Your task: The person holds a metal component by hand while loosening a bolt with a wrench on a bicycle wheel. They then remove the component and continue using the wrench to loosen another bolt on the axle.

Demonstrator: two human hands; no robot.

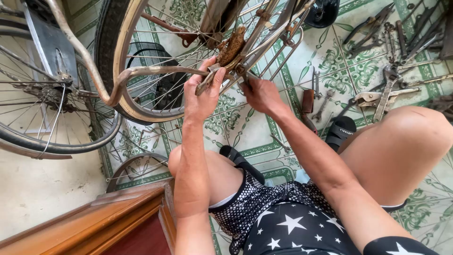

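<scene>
I sit low on the patterned tile floor (264, 137), knees raised, with a bicycle wheel (127, 71) before me.

Left hand (202, 97): raised to the hub region of the wheel. Its grip is closed around a rusty metal piece (207, 81) at the end of the frame stay (155, 72), thumb and fingers wrapped over it. Just above the fingers sits a heavily rusted, brown-crusted part (231, 46) at the wheel centre.

Right hand (261, 96): just beside the left, on the other side of the same axle point. Its fingers are curled tight against the fitting (241, 75) where the rack struts (278, 52) meet; what the grip encloses is hidden by the fingers, so I cannot tell whether it holds a tool or only the fitting itself.

The two hands are near each other but not touching.

Surroundings: a second wheel (52, 118) with its chain parts stands at the far left. A black mesh basket (163, 80) lies behind the spokes. Hand tools, among them pliers (377, 97) and spanners (323, 106), lie scattered on the floor to my right, well apart from both hands. A black sandal (340, 131) lies by my right knee. A wooden step edge (94, 222) runs at lower left.
</scene>
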